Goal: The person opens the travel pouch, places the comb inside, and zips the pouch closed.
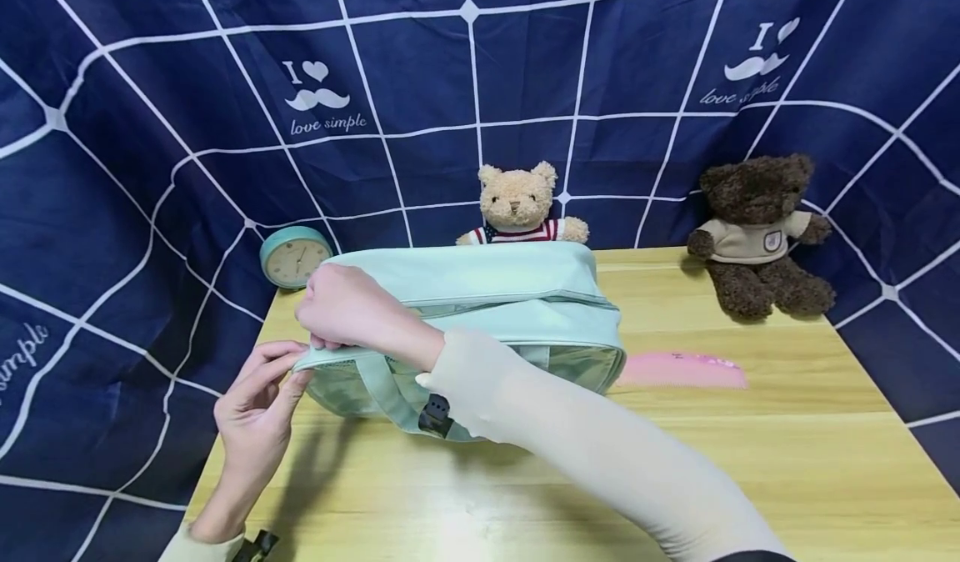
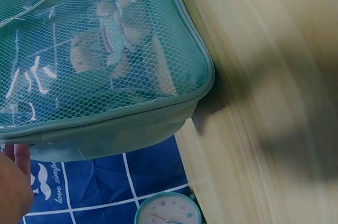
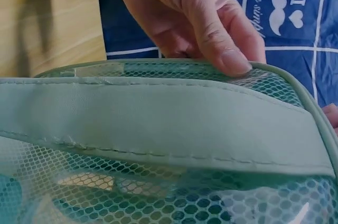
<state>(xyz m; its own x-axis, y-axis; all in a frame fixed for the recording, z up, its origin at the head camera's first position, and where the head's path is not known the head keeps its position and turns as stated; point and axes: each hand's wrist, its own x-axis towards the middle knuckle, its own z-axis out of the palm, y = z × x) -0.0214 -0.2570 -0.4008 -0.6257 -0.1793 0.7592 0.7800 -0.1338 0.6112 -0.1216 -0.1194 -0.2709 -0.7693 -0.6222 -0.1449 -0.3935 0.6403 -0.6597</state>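
A mint-green zip bag with see-through mesh sides lies on the wooden table, its strap handle hanging over the near side. My left hand pinches the bag's near left edge; its thumb presses the mesh in the right wrist view. Over the bag's top left end, my right hand is curled at the line of the zipper. Its fingertips and any zipper pull are hidden under the hand. Towards the right the zipper gapes. Through the mesh, shapes show blurred in the left wrist view.
A round teal clock stands at the back left. Behind the bag sits a cream teddy bear, and a dark brown bear sits at the back right. A pink comb lies right of the bag. Blue checked cloth hangs around the table.
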